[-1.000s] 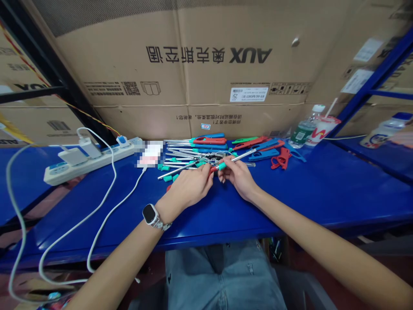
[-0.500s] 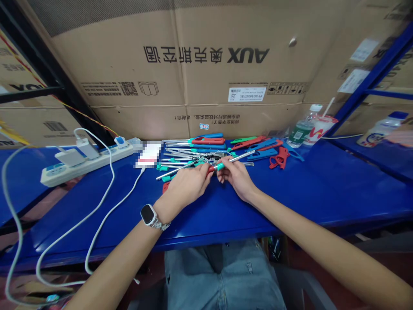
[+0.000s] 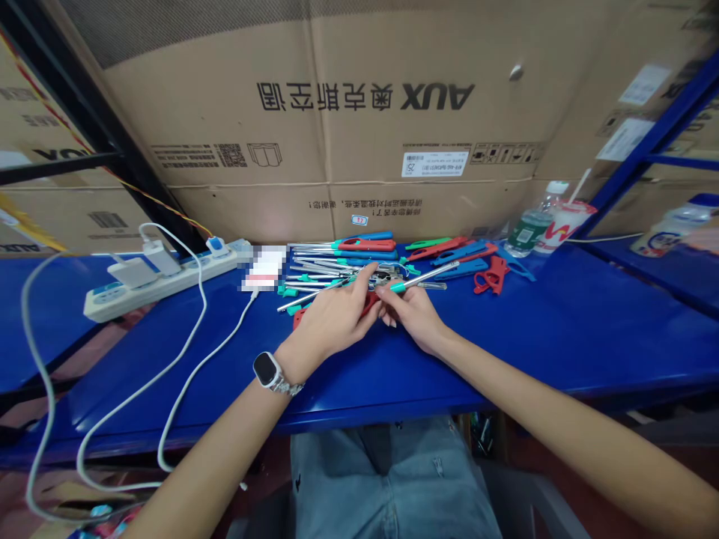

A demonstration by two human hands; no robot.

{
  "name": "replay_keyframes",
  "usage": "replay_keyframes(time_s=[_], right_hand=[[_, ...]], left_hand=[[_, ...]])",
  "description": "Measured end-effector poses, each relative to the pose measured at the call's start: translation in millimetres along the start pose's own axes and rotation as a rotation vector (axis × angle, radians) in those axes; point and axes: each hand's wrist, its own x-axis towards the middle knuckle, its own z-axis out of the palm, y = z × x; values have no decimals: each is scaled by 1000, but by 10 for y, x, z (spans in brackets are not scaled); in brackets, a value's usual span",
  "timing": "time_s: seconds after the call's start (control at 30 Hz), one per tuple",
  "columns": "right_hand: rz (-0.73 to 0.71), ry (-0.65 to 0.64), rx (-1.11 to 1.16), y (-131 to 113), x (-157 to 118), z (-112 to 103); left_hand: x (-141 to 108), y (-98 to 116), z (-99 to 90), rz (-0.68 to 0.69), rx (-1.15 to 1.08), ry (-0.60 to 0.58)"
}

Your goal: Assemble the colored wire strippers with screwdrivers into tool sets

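Between my two hands is a long-nosed lighter [image 3: 430, 277] with a red handle, a teal collar and a metal tube pointing up to the right. My left hand [image 3: 337, 314] is wrapped round the red handle, its index finger lifted. My right hand [image 3: 419, 316] grips it near the collar, thumb on top; the palm hides part of the handle. Just beyond lies a pile of metal lighter tubes [image 3: 314, 268] with teal ends. Red and blue lighters [image 3: 368, 245] lie at the back of it. A red handle piece [image 3: 298, 317] shows beside my left hand.
Loose red and blue handle shells [image 3: 460, 268] and a red piece [image 3: 492, 275] lie to the right. Behind them stand a water bottle [image 3: 528, 228] and a cup with a straw [image 3: 565, 224]. A power strip [image 3: 101, 303] with white cables is on the left; a cardboard box [image 3: 359, 150] walls the back.
My left index finger has risen off the lighter, and my right thumb has moved left over the handle by the collar. The lighter's tube tip has shifted slightly right with my view.
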Motion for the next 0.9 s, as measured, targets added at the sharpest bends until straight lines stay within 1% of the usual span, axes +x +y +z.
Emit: replay_keyframes(time_s=[0.07,0.1,0.13,0.2,0.23,0.33,0.43,0.53,0.7,0.9], right_hand=[[-3,9,9,2,14,-40],[-6,18,15,-6,23,-70],[-11,29,24,-19,32,-103],[-25,53,47,-61,46,-172],[-31,56,63,-86,50,-203],[-39,48,101,-147,43,-255],[-37,43,115,-170,23,-259],[-36,51,116,-163,14,-257],[-41,34,104,-148,17,-263],[-56,21,107,-156,4,-243]], left_hand=[[-29,-79,-70,47,-55,73],[-59,-138,-111,69,-69,120],[-100,-207,-151,82,-75,142],[-202,-357,-215,38,-116,169],[-256,-426,-234,0,-144,166],[-377,-556,-224,-67,-309,90],[-411,-565,-150,-62,-451,81],[-406,-525,-90,-72,-512,78],[-421,-492,-70,-41,-534,74],[-418,-514,-35,-17,-516,130]])
